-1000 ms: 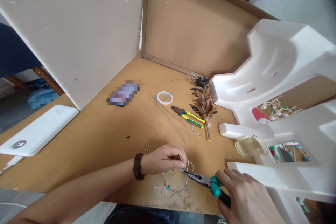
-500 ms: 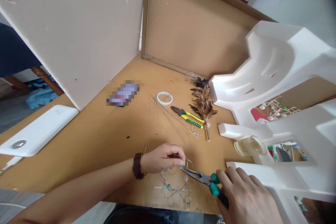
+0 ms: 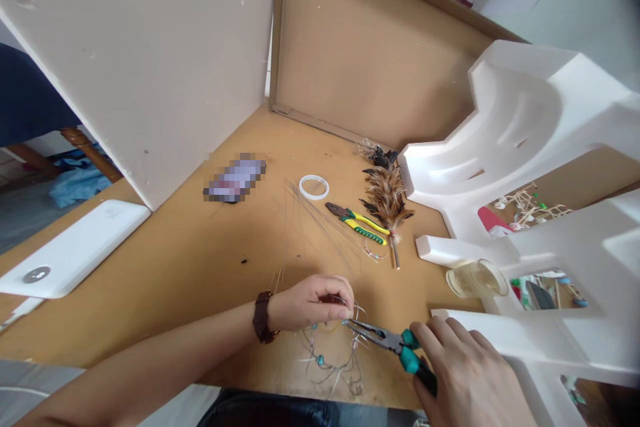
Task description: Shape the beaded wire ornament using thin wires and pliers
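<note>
Pale wall (image 3: 560,3), brown tabletop (image 3: 200,273), grey floor (image 3: 23,203)

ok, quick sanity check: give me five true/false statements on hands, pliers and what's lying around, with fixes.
1. The right hand holds the teal-handled pliers. True.
2. The fingers of the left hand are on the beaded wire. True.
3. The yellow-and-green pliers are in the left hand. False: they lie on the table.
4. The feather bundle lies left of the white ring in the picture. False: right of it.
5. The white ring lies on the table. True.
</note>
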`<state>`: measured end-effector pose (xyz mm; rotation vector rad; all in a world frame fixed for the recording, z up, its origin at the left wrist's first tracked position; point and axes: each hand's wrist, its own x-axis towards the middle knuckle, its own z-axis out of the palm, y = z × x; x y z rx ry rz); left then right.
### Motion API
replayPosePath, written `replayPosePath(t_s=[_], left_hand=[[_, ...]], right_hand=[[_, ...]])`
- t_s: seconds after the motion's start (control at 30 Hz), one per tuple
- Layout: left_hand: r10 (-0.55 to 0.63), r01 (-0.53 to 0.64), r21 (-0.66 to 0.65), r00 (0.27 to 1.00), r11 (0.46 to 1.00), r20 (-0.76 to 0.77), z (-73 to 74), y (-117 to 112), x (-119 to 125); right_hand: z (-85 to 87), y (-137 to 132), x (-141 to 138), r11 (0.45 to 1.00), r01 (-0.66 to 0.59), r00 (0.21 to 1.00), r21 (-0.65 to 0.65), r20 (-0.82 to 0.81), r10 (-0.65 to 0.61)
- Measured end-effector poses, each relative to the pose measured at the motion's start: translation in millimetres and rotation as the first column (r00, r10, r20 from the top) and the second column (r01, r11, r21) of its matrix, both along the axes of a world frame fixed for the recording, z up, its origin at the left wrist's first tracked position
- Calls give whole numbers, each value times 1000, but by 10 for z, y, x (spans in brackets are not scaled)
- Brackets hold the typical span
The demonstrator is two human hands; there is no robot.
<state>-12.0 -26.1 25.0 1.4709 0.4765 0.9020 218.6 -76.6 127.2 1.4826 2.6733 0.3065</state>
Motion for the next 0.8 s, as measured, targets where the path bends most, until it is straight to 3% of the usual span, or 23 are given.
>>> replayPosePath(t_s=[0.17,0.33,0.57,0.8], left_hand=[[-7,9,-80,1000,997,26,-18,-25,23],[18,-17,-20,1000,1000,23,-5,-25,29],[3,-3,-12,1000,1000,14,6,-23,36],[-30,28,-128,999,991,-14,-9,-31,-1]], right_hand=[[-4,6,-12,1000,-1,999,-19,-34,0],[-11,2,-15,1000,-11,999,2,-44,11],[-34,-22,13,998,3,999,-66,-47,-6],[-14,-42,24,997,9,1000,-81,-1,-9]])
